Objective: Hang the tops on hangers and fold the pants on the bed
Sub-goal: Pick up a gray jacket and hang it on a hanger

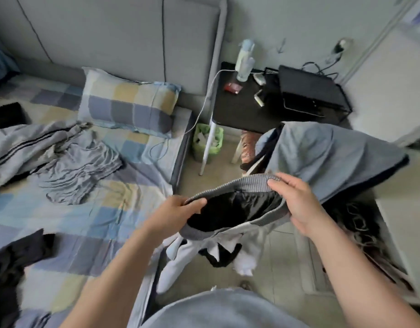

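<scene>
- Head view: the left hand point(178, 209) pinches the ribbed grey waistband of the pants point(235, 209). Its thumb lies on top, and its fingers are curled under the cloth and hidden by it.
- The right hand point(299, 204) grips the other side of the same waistband. The thumb and first finger are closed on the rim, and the other fingers are bent behind the fabric.
- The pants hang in the air between both hands, at about 5 o'clock from the centre of the frame. They are beside the edge of the bed point(85, 223), not on it. The waist is pulled open and shows a black lining.
- The pale legs fall down toward 6 o'clock. They are bunched, with a black part among them, so I cannot tell where each leg ends.
- On the bed at 9 o'clock lies a crumpled grey garment point(78, 166), touching a striped grey one point(22, 143) that the left edge cuts off.
- At 8 o'clock a dark garment point(14, 261) is also cut off, and its kind is not clear.
- A checked pillow point(128, 102) lies at 11 o'clock.
- At 1 o'clock stands a black side table point(239, 112) with a blurred bottle point(244, 60) and small objects too soft to name.
- At 3 o'clock a blue-grey cloth point(322, 155) covers something that stays hidden.
</scene>
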